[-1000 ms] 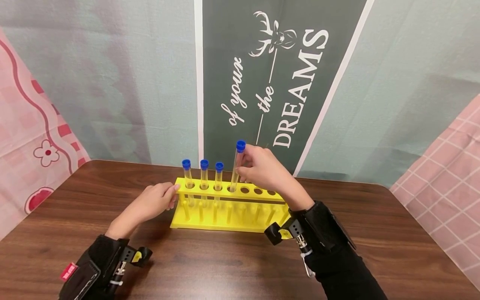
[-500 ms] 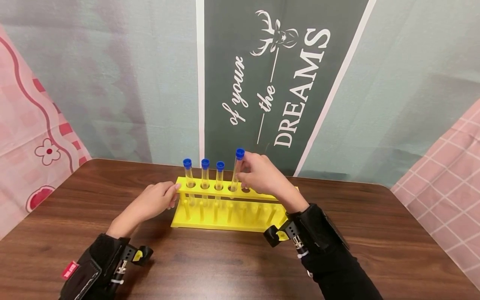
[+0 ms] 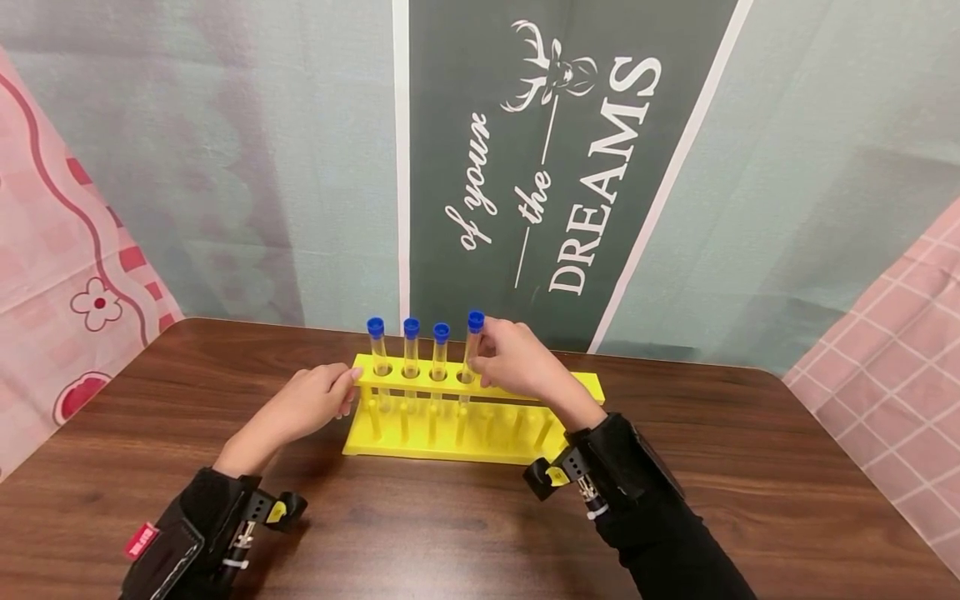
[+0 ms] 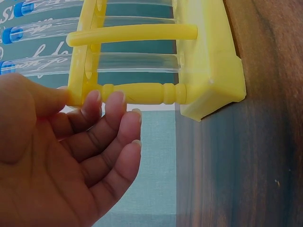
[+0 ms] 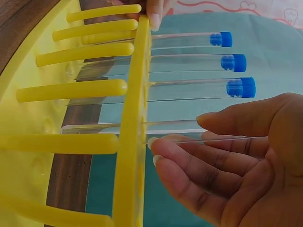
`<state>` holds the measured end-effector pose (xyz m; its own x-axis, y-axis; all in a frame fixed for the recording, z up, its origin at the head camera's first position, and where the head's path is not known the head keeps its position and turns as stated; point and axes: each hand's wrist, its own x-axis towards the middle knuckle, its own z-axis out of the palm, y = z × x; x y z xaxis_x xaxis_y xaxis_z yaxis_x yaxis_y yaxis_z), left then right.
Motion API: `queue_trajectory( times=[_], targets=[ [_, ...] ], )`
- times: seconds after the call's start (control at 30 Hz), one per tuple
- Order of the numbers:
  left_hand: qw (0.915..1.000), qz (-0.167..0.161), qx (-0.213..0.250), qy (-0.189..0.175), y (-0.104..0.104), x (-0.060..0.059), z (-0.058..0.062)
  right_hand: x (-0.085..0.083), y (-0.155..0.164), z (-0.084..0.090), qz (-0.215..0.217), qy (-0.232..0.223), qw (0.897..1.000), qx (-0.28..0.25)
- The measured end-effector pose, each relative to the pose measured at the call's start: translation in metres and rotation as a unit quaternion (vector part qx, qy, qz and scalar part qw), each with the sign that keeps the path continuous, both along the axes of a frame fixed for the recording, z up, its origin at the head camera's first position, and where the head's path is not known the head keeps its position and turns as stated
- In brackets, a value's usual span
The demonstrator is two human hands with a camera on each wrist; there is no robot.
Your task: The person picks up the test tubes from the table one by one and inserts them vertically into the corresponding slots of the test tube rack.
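The rack (image 3: pixel 472 408) looks like glossy yellow plastic. The tubes (image 3: pixel 408 350) are clear and smooth. The table (image 3: pixel 420 533) is dark, matt wood grain.

Even, bright, soft light fills all three views. On the dark brown wooden tabletop (image 3: pixel 450 533) faint shadows pool under the forearms toward 6 o'clock, with a mild sheen across the grain. The head view bows outward at its edges. In the left wrist view, the near left hand (image 4: pixel 61 161) at 8 o'clock is soft, the yellow plastic test-tube rack (image 4: pixel 208 61) sharper; nothing blurs from motion.
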<state>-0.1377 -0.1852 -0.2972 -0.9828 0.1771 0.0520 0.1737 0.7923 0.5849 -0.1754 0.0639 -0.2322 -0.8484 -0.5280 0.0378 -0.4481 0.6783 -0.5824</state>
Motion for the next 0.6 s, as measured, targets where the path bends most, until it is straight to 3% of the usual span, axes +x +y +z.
queue_trajectory(
  times=[0.6],
  targets=[
    [1.0,0.001,0.001,0.002,0.0,0.0,0.0,-0.001,-0.003,-0.011,-0.014,-0.021,1.0,0.005]
  ],
)
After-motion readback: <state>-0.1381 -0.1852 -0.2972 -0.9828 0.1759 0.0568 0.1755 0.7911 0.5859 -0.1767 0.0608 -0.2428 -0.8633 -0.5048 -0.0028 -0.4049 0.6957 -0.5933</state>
